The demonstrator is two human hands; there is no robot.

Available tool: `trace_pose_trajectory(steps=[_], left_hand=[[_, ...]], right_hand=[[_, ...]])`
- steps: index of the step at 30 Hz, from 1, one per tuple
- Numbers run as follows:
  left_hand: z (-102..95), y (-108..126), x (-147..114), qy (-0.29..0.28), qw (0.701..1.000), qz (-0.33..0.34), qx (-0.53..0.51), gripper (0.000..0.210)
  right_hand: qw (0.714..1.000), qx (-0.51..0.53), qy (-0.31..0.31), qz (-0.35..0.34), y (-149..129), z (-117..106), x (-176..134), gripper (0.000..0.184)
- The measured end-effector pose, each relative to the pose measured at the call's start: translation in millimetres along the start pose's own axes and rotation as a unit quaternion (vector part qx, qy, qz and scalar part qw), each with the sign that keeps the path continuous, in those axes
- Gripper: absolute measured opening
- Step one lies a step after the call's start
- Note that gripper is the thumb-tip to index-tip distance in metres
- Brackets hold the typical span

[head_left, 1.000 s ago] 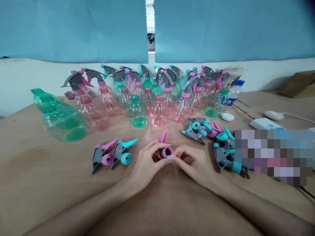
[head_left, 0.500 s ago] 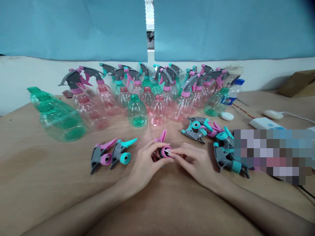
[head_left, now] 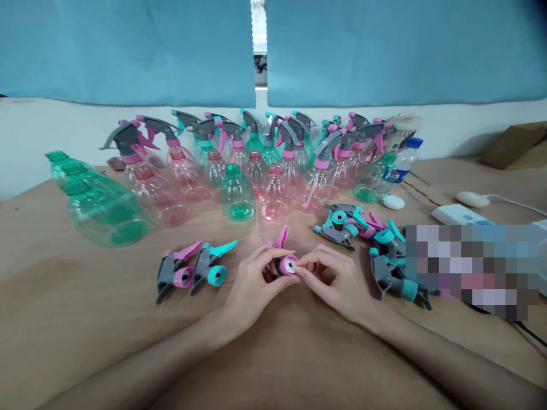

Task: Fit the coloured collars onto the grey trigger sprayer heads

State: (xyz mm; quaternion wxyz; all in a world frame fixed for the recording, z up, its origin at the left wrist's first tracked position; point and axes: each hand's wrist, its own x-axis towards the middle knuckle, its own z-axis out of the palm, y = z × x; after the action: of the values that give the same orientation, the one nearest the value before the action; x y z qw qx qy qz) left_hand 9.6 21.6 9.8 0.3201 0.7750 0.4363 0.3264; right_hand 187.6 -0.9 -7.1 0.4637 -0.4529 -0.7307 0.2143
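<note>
My left hand (head_left: pixel 260 279) is closed around a grey and pink trigger spray head (head_left: pixel 287 257), its pink collar turned toward my right hand. Inside that collar lies a small round white washer (head_left: pixel 290 265) with a dark centre. The thumb and index finger of my right hand (head_left: pixel 329 273) pinch together at the washer's right edge. Much of the spray head's body is hidden by my left fingers. To the left, a grey and pink spray head (head_left: pixel 173 276) lies beside a grey and turquoise one (head_left: pixel 207 270).
Several more spray heads (head_left: pixel 342 230) lie in a pile at right. Behind stand rows of pink and green bottles, such as an open green one (head_left: pixel 238 196); clear green bottles (head_left: pixel 106 216) lean at left. A blue-capped bottle (head_left: pixel 405 162) and white device (head_left: pixel 459 216) are at right.
The white washer, held tilted at the collar's mouth before, now sits flatter inside the pink collar. My right fingertips have shifted slightly with it; my left hand keeps its grip.
</note>
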Motion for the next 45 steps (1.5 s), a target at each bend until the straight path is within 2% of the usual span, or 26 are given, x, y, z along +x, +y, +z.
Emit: trace_pose_trajectory(steps=[6,10,34,38,45], left_hand=[[0.1,0.5,-5.5,0.039,0.996,0.072,0.027,0.027],[0.2,-1.1,-7.6,0.042,0.992,0.115,0.043,0.026],[3.7,-7.4,-7.4,0.018,0.986,0.154,0.067,0.028],[4.7,-8.8,-6.5,0.014,0.984,0.161,0.075,0.025],[5.2,-9.5,-7.1,0.008,0.986,0.15,0.077,0.023]], right_hand=[[1.0,0.019,-0.006,0.005,-0.1,1.1,-0.2,0.005],[1.0,0.013,-0.028,0.004,0.9,1.6,-0.5,0.007],[0.999,-0.03,-0.024,0.015,-2.6,3.6,-4.4,0.011],[0.999,-0.033,-0.028,-0.004,-6.5,3.9,-4.9,0.006],[0.998,-0.06,-0.019,-0.027,-7.8,4.2,-6.6,0.007]])
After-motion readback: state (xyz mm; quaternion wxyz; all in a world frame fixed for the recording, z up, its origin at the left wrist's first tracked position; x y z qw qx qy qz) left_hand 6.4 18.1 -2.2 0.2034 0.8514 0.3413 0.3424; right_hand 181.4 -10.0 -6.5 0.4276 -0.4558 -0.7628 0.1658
